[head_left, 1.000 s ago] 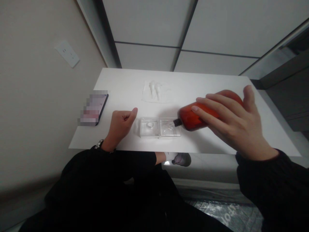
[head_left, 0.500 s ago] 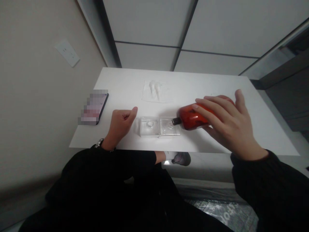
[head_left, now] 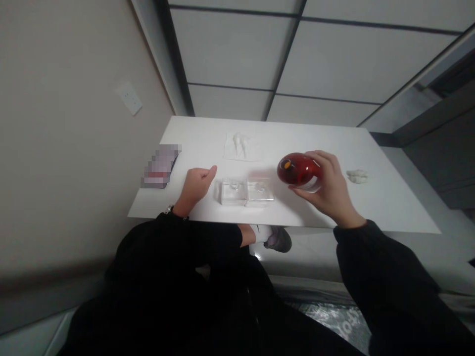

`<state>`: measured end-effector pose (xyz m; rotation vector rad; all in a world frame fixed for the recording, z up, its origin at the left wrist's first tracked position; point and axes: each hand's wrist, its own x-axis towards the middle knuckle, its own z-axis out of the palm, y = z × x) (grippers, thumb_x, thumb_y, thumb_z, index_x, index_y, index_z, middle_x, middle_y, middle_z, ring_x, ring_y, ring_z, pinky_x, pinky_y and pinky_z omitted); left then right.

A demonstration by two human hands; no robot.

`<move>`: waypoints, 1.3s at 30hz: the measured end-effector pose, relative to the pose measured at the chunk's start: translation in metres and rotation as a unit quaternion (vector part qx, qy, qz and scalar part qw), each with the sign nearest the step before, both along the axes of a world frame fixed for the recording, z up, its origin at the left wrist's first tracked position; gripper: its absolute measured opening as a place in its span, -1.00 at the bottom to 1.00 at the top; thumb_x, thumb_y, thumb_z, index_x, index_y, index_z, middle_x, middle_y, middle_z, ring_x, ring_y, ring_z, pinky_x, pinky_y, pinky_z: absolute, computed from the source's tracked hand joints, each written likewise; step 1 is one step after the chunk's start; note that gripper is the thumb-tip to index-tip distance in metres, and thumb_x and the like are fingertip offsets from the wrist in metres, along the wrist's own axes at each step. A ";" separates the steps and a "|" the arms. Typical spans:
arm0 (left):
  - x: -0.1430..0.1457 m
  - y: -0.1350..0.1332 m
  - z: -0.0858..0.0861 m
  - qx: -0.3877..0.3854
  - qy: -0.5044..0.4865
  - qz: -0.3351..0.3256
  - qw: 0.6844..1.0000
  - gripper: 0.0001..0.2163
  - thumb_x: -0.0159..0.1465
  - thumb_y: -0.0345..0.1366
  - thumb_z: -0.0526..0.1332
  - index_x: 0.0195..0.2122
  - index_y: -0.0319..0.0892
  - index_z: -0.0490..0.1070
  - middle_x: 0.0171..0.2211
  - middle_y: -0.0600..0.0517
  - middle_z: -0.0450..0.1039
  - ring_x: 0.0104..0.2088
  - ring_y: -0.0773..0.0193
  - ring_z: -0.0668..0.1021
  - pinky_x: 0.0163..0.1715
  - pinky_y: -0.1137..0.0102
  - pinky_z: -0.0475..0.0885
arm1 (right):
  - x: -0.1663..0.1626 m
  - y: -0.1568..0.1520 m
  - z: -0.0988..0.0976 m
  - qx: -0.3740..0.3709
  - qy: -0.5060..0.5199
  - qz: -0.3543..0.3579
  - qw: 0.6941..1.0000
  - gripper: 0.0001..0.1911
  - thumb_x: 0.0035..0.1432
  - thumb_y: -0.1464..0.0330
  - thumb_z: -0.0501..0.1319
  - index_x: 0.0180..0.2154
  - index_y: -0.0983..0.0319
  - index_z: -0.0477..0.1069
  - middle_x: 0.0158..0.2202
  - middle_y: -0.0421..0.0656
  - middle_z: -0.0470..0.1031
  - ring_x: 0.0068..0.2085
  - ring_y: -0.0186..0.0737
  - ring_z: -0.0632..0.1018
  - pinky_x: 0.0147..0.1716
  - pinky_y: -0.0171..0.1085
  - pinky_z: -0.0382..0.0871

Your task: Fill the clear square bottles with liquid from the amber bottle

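Observation:
My right hand [head_left: 326, 185] grips a red translucent bottle [head_left: 299, 170], its fingers wrapped round the body. The bottle's dark mouth, with an orange spot in it, faces up toward me, and a pale label shows along the lower side. To its left stand two small clear boxes [head_left: 233, 195] side by side, each with a round shape inside or on top. My left hand [head_left: 196, 183] is closed just left of the boxes, thumb out. Whatever its curled fingers hold, if anything, is hidden. Behind the boxes, two white cotton-like pieces [head_left: 239, 145] lie on a thin sheet.
A phone [head_left: 161, 165], partly blurred out, lies at the left of the white table [head_left: 304, 136]. A pale crumpled bundle [head_left: 357, 176] rests on the right side. The table's front edge runs just above my legs; a wall is on the left.
The bottle was tipped sideways with its dark neck over the right box; now it is turned more upright, mouth toward me. My left hand stays closed. The view has shifted slightly.

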<state>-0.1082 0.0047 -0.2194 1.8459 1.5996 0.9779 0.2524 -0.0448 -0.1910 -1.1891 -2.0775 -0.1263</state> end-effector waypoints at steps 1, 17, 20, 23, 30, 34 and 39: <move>0.001 0.000 -0.003 -0.009 0.000 0.000 1.000 -0.50 0.32 -0.01 0.09 -0.61 -0.04 -0.18 -0.61 0.16 -0.17 -0.55 0.37 0.02 -0.48 0.32 -0.10 | -0.001 0.004 0.001 0.009 0.011 0.004 1.000 -0.17 0.13 0.13 0.49 0.35 0.11 0.27 0.25 0.11 0.47 0.23 0.22 0.54 0.18 0.25 0.49; 0.005 0.004 -0.013 -0.011 -0.021 0.036 0.999 -0.49 0.38 -0.01 0.09 -0.61 -0.05 -0.15 -0.59 0.16 -0.16 -0.50 0.34 0.04 -0.42 0.30 -0.06 | -0.067 0.061 0.016 -0.029 -0.066 0.080 0.994 -0.31 0.19 0.45 0.30 0.34 0.21 0.27 0.31 0.13 0.50 0.29 0.23 0.54 0.41 0.46 0.13; 0.006 0.004 -0.012 -0.011 -0.028 0.036 0.999 -0.48 0.38 -0.02 0.10 -0.60 -0.04 -0.16 -0.59 0.16 -0.15 -0.50 0.34 0.04 -0.42 0.30 -0.06 | -0.074 0.065 0.017 -0.018 -0.110 0.101 0.989 -0.34 0.23 0.51 0.26 0.35 0.20 0.28 0.33 0.11 0.49 0.33 0.22 0.50 0.41 0.45 0.17; 0.006 0.005 -0.013 -0.011 -0.035 0.040 0.999 -0.48 0.39 -0.03 0.11 -0.61 -0.05 -0.15 -0.59 0.15 -0.15 -0.50 0.34 0.05 -0.42 0.30 -0.06 | -0.077 0.068 0.019 0.000 -0.136 0.121 0.983 -0.35 0.27 0.53 0.22 0.37 0.19 0.28 0.36 0.09 0.48 0.36 0.19 0.49 0.41 0.43 0.20; 0.006 0.007 -0.016 -0.013 -0.050 0.045 0.998 -0.43 0.35 0.10 0.12 -0.64 -0.05 -0.13 -0.62 0.15 -0.14 -0.51 0.34 0.06 -0.43 0.29 -0.06 | -0.084 0.067 0.024 0.005 -0.151 0.145 0.978 -0.39 0.35 0.56 0.15 0.37 0.15 0.36 0.36 0.06 0.48 0.39 0.20 0.47 0.39 0.45 0.25; 0.006 0.008 -0.017 -0.014 -0.056 0.043 0.997 -0.43 0.32 0.16 0.12 -0.64 -0.04 -0.12 -0.62 0.14 -0.12 -0.51 0.34 0.07 -0.44 0.29 -0.06 | -0.088 0.067 0.023 0.016 -0.157 0.150 0.976 -0.41 0.40 0.54 0.13 0.39 0.13 0.35 0.38 0.04 0.47 0.41 0.14 0.45 0.40 0.40 0.28; 0.005 0.009 -0.019 -0.014 -0.056 0.041 0.997 -0.45 0.32 0.12 0.10 -0.64 -0.05 -0.12 -0.61 0.14 -0.13 -0.51 0.35 0.06 -0.43 0.29 -0.07 | -0.088 0.069 0.019 0.056 -0.173 0.159 0.970 -0.47 0.46 0.53 0.09 0.38 0.20 0.35 0.40 0.07 0.45 0.44 0.08 0.42 0.45 0.31 0.24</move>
